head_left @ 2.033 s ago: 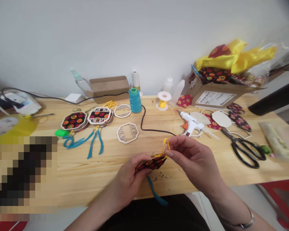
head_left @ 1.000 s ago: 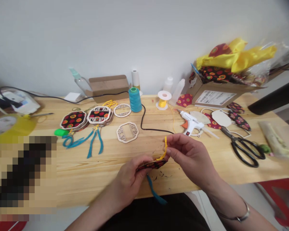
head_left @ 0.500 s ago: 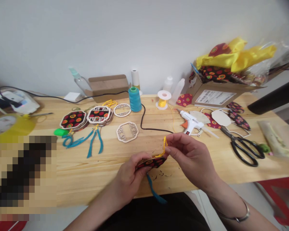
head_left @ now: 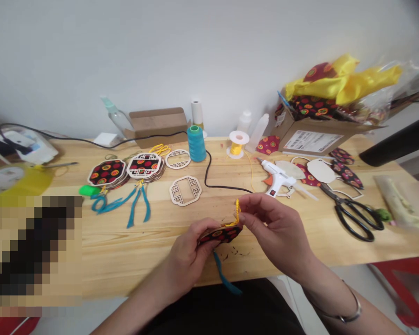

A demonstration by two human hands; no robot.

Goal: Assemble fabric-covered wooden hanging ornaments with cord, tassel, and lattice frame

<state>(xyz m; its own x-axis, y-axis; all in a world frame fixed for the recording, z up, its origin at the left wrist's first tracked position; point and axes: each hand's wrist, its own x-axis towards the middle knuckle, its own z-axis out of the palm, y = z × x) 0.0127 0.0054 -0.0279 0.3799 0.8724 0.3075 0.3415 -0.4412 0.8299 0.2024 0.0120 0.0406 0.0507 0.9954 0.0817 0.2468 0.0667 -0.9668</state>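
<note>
Low over the table's front edge, my left hand (head_left: 195,249) grips a fabric-covered ornament (head_left: 225,234), dark with red and orange round motifs. It is tilted, so mostly its edge and one patterned face show. A teal tassel (head_left: 226,279) hangs from its lower side. A braided yellow cord (head_left: 237,214) rises from the upper right of the ornament. My right hand (head_left: 274,228) pinches that cord between thumb and fingertips. Fingers cover part of both the ornament and the cord.
Behind my hands lie a wooden lattice frame (head_left: 185,190), teal thread cone (head_left: 196,144), white glue gun (head_left: 279,179) and black scissors (head_left: 356,214). Tasselled ornaments (head_left: 145,166) are stacked left. A cardboard box (head_left: 310,135) of fabric stands back right.
The yellow cord has tipped slightly and its loop looks narrower. Both hands keep nearly the same place and the same grips.
</note>
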